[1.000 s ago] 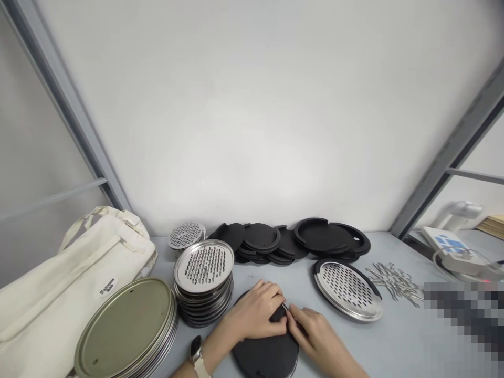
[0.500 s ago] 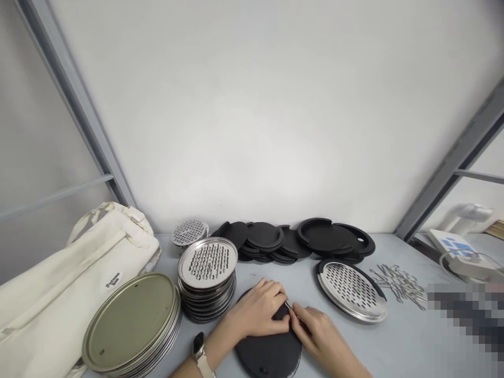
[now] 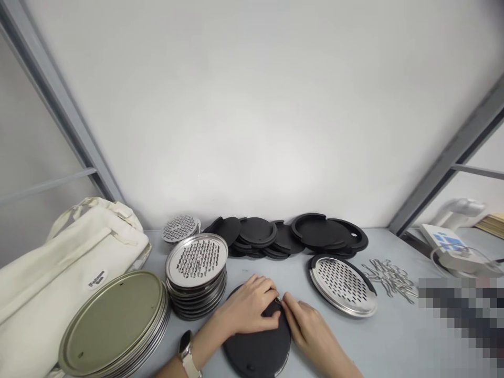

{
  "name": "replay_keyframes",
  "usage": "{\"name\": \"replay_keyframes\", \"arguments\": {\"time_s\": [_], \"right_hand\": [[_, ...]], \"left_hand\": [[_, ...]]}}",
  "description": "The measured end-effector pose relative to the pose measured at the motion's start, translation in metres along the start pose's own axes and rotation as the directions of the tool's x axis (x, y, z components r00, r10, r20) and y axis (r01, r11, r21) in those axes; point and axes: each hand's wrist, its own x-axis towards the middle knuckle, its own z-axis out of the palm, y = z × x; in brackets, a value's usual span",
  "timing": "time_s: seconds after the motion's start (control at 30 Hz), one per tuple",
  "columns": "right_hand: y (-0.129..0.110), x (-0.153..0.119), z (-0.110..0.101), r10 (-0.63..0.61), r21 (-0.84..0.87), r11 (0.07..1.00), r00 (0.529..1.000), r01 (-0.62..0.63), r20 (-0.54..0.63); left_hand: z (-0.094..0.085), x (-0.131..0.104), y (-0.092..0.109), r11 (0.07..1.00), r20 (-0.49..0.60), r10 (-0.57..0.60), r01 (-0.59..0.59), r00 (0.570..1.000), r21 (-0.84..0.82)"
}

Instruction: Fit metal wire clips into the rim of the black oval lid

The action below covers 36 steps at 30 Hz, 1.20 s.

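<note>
A round black disc (image 3: 258,349) lies on the table in front of me, with a small raised knob near its lower edge. My left hand (image 3: 250,305) reaches across it, fingers curled over the upper right rim and thumb on its face. At that same rim, the fingertips of my right hand (image 3: 305,320) are pinched together. A small shiny metal piece (image 3: 277,301) shows between the two hands, partly covered by fingers. To the right lie several bent metal wire clips (image 3: 391,278) in a loose pile.
Stacked grater discs (image 3: 197,260) stand left of my hands, near olive-green round lids (image 3: 114,320) and a cream bag (image 3: 71,257). Black round covers (image 3: 258,232) line the wall. A grater plate with black edging (image 3: 342,283) lies right; a white box (image 3: 444,241) is beyond.
The view has shifted slightly, so everything sits a little further left. My right fingertips have moved closer against the disc's rim, and less of the metal piece shows. My left hand keeps its hold.
</note>
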Motion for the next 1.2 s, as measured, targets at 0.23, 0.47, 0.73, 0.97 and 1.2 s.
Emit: {"name": "replay_keyframes", "arguments": {"time_s": [0.23, 0.47, 0.73, 0.97, 1.2], "right_hand": [[-0.0007, 0.0022, -0.0002, -0.031, -0.072, 0.997, 0.999, 0.031, -0.01], [-0.0011, 0.0028, -0.0017, -0.036, -0.118, 0.992, 0.999, 0.033, -0.021], [0.0005, 0.0025, -0.0006, -0.04, -0.124, 0.992, 0.999, 0.036, -0.035], [-0.0006, 0.0018, -0.0017, -0.071, -0.131, 0.989, 0.997, 0.065, -0.038], [-0.0013, 0.0028, -0.004, -0.112, -0.142, 0.984, 0.992, 0.103, -0.055]], "left_hand": [[0.0009, 0.0009, 0.0003, 1.0, 0.002, 0.006, -0.006, 1.0, -0.009], [0.002, 0.0013, 0.0027, 0.999, 0.015, -0.028, 0.029, 0.999, -0.016], [0.0008, 0.0028, 0.0013, 1.0, 0.044, -0.017, 0.018, 0.999, -0.021], [0.0007, -0.0027, 0.005, 0.998, -0.009, -0.067, 0.067, 0.998, 0.003], [-0.0001, -0.005, 0.0077, 0.999, -0.045, -0.045, 0.045, 0.998, -0.005]]}}
